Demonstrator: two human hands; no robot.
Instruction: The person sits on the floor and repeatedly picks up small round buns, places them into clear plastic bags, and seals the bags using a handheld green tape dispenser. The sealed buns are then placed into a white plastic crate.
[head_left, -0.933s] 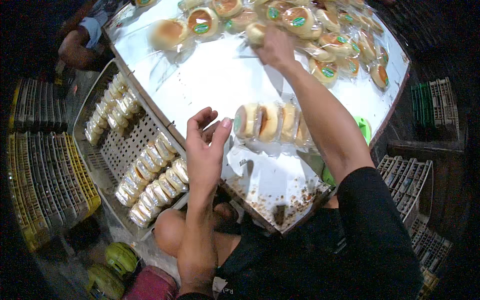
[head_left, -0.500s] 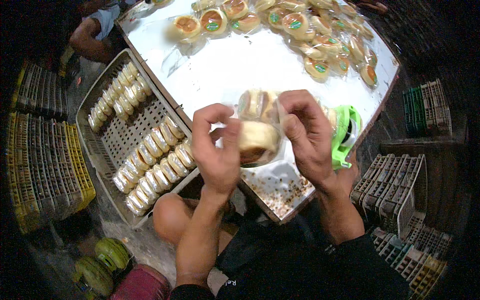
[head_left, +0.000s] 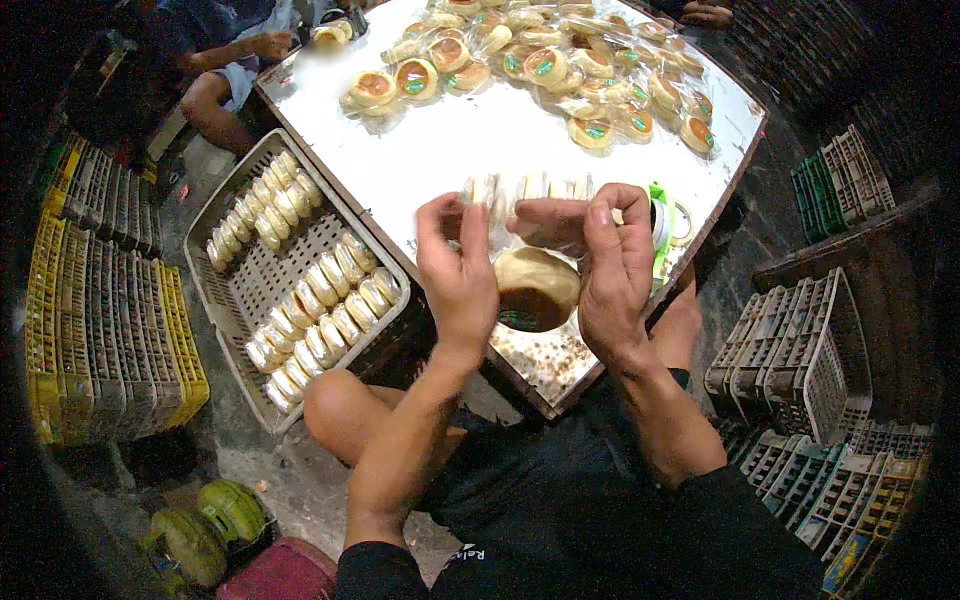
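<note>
A round, pale bun with a browned face [head_left: 537, 290] is between my hands over the near corner of the white table, with a green label on its lower side. Clear wrap shows faintly around it. My left hand [head_left: 455, 265] has curled fingers at the bun's left edge and the wrap. My right hand [head_left: 612, 270] grips from the other side, its thumb raised and a finger reaching left across the top; motion blurs the fingertips. Just behind my fingers stands a row of wrapped buns [head_left: 510, 188]. A green tape dispenser [head_left: 660, 235] is partly hidden beside my right hand.
Many wrapped buns [head_left: 545, 65] are heaped on the far table [head_left: 430, 150]. At left, a grey crate [head_left: 262, 300] holds rows of wrapped buns. Stacked crates [head_left: 110, 320] stand farther left, more crates [head_left: 775, 345] at right. Another person's hand [head_left: 268, 45] shows at upper left.
My view has shifted, showing more of the far table. My right hand's finger has swung left across the top of the bun's wrap. The bun stays between my hands.
</note>
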